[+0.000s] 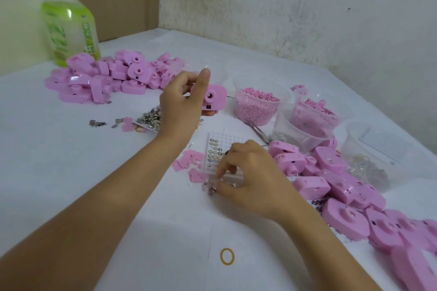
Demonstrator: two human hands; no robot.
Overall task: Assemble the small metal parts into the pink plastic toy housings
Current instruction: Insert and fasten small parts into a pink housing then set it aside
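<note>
Covering the white counter [71, 184] are two heaps of pink housings, one along the right edge [354, 196] and one far left [113, 78]. The left hand [179, 106] holds a single housing [212, 98] raised, fingers clamped round it. The right hand [250, 172] bunches its fingers onto small metal parts [210, 188] beside the white tray [220, 146]; whether one is pinched, I cannot tell.

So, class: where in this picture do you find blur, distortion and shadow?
Head view: the fingertips of the right hand smear with motion blur; the green bottle at far left is soft and stretched by wide-angle distortion; light is even, with a faint shadow on the table beneath the arms.
</note>
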